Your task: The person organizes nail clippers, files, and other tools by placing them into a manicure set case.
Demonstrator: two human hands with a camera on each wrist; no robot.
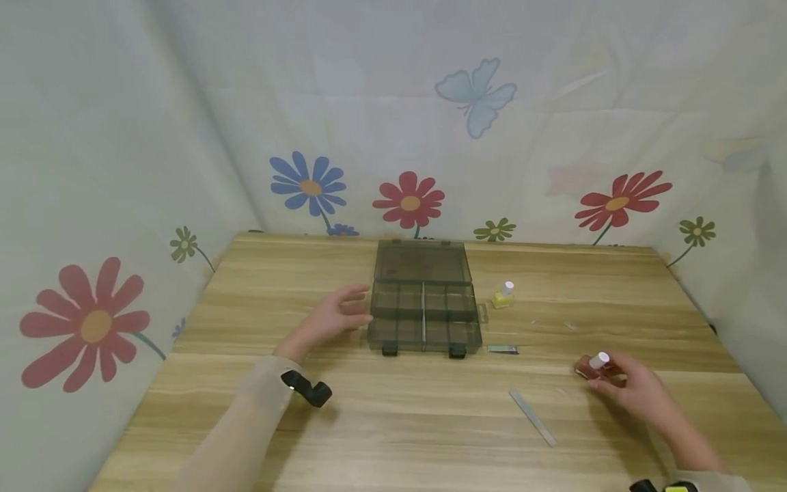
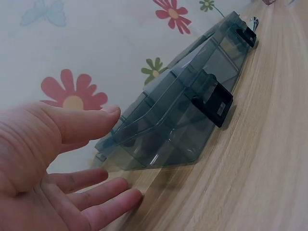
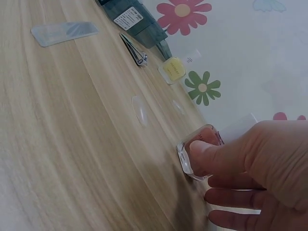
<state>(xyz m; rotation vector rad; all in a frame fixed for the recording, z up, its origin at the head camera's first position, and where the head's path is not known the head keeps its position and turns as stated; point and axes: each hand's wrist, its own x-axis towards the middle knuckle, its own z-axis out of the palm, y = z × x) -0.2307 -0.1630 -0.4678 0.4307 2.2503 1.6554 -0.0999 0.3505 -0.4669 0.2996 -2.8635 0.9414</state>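
A dark translucent compartment box (image 1: 424, 321) lies on the table with its lid (image 1: 423, 262) tipped back. My left hand (image 1: 335, 316) is beside the box's left side, fingers spread and thumb apart, with nothing held. In the left wrist view its fingertips (image 2: 130, 195) come right up near the box's corner. On the right, my right hand (image 1: 633, 386) pinches a reddish nail polish bottle (image 3: 202, 139) between thumb and fingers. The bottle's white cap (image 1: 599, 360) points upward, and its glass base is close to the wood. Part of the bottle is hidden behind the thumb.
A yellow nail polish bottle (image 1: 502, 298) with a white cap stands right of the box. Nail clippers (image 1: 503, 349) lie near the box's front corner, and a grey nail file (image 1: 532, 417) lies closer in. Small clear pieces (image 3: 140, 109) rest on the wood. A flowered curtain (image 1: 344, 102) borders the table.
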